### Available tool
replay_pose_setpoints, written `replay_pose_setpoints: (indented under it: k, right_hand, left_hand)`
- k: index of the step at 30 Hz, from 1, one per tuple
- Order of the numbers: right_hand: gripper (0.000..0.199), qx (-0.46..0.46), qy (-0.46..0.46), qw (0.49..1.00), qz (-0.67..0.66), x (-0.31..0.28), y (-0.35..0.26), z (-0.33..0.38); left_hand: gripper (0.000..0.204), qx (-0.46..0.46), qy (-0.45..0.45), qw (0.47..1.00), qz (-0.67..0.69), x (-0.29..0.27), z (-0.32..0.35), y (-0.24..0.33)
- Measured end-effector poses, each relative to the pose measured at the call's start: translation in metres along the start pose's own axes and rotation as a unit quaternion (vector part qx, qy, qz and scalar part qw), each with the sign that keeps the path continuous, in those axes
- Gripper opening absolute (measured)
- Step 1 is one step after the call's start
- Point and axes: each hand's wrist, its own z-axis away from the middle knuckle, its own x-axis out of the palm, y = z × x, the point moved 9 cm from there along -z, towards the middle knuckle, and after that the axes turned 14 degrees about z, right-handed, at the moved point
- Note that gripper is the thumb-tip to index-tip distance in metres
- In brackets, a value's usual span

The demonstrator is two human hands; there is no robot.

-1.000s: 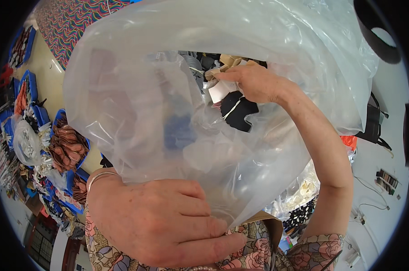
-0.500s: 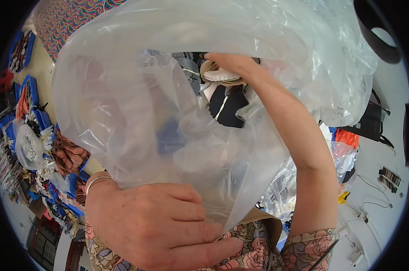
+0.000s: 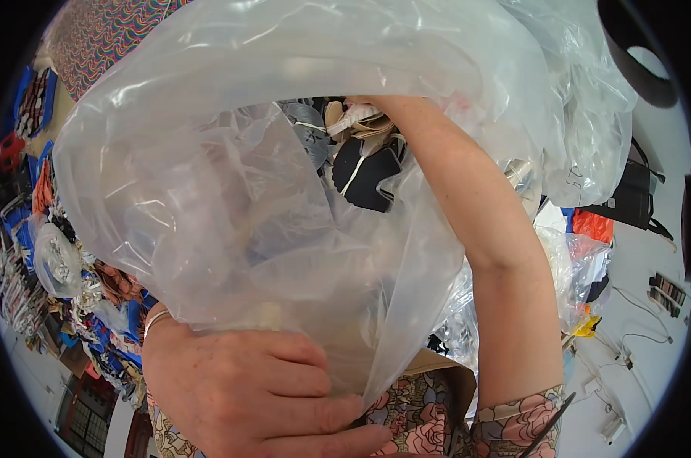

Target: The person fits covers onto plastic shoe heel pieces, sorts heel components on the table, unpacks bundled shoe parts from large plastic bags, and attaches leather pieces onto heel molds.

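right hand (image 3: 368, 103) pushed deeper into clear plastic bag (image 3: 231, 191), grip hidden, left hand (image 3: 254, 397) clutching bag's edge

Clear plastic bag (image 3: 231, 191); black fabric pieces (image 3: 364, 175); floral sleeve (image 3: 513, 424); wavy multicolour cloth (image 3: 105, 34)

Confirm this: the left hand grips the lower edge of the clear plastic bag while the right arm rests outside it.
Not quite. In the head view the left hand does grip the clear plastic bag at its lower edge, but the right arm reaches inside the bag's opening, toward the dark and pale pieces there.
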Motion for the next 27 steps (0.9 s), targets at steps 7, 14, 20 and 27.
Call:
replay_pose_setpoints:
  k: [7, 14, 20, 27]
  right_hand:
    - [0.033, 0.039, 0.030, 0.998, -0.026, -0.018, 0.022, 0.010]
    - [0.033, 0.017, -0.011, 0.999, -0.049, -0.019, 0.015, 0.017]
    - [0.033, 0.018, -0.018, 0.998, -0.052, -0.020, 0.016, 0.022]
    - [0.034, 0.034, -0.005, 0.997, -0.067, -0.033, 0.026, 0.025]
  left_hand:
    - [0.021, -0.010, -0.047, 0.998, -0.030, 0.001, -0.005, -0.002]
    - [0.021, 0.001, -0.047, 0.998, -0.040, 0.002, -0.005, 0.000]
    - [0.019, -0.002, 0.018, 0.999, -0.029, 0.004, 0.009, -0.001]
    - [0.018, -0.005, -0.038, 0.999, -0.022, 0.005, -0.004, -0.002]
